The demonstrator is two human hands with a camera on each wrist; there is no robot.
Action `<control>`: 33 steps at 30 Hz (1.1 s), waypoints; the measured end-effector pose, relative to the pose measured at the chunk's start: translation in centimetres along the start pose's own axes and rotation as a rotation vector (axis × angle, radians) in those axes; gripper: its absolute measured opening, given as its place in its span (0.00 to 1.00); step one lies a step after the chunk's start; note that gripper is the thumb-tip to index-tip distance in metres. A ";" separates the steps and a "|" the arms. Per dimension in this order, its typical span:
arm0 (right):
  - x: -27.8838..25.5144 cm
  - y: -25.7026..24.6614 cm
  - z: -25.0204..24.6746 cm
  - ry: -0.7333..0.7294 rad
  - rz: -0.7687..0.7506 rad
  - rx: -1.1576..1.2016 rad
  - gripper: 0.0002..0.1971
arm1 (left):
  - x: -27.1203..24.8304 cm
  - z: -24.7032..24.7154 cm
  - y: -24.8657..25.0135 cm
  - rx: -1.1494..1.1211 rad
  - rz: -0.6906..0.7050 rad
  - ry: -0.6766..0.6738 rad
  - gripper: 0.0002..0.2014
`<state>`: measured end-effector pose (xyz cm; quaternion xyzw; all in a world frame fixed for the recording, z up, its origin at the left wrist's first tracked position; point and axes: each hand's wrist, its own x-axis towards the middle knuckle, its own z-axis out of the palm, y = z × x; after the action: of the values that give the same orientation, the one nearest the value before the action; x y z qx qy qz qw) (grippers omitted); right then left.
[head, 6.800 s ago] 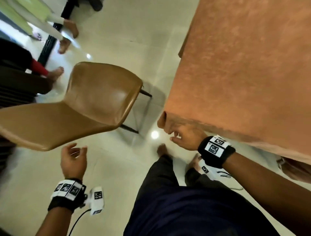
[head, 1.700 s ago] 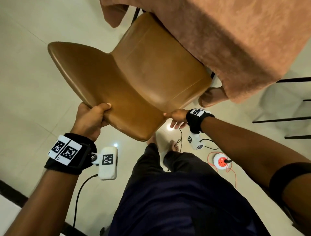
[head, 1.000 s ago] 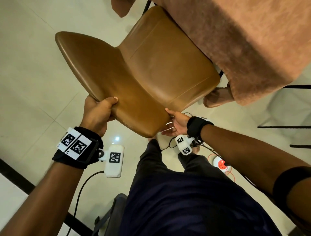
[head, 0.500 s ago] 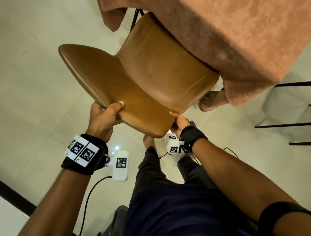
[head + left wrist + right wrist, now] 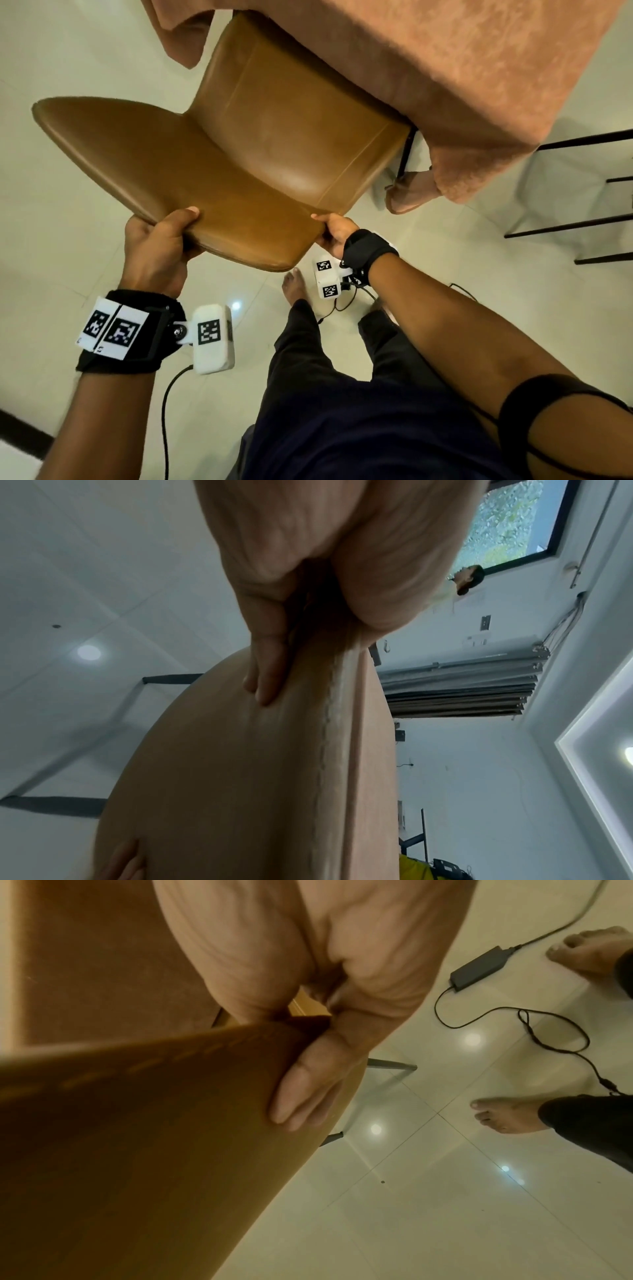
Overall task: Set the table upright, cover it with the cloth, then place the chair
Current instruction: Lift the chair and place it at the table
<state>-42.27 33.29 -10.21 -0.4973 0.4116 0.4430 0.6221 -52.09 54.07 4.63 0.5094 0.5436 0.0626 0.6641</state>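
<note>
The desk stands upright under its cloth; only the chair remains, its backrest edge pinched by left hand and right hand fingers, seat beyond them under the cloth's hem

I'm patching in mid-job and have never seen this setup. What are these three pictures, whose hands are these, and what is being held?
There is no machine here: a person works with bare hands, wearing a camera on the head and one on each wrist.

The head view looks down at both arms. The left hand and right hand each take a grip on the top edge of the brown chair back, thumbs on the front face. Its seat reaches under the table, which is covered by the rust-coloured cloth.

The left wrist view looks along the fingers on the back of the chair, with ceiling beyond. The right wrist view shows the fingers likewise, plus the tiled floor, a cable and bare feet.
</note>
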 end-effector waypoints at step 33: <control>1.3 -4.2 0.2 0.042 -0.066 0.057 0.05 | 2.7 3.5 2.0 0.008 -0.026 -0.035 0.22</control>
<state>-37.84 33.17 -10.33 -0.5019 0.4206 0.3999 0.6413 -47.38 54.60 3.97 0.5061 0.5386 0.0429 0.6722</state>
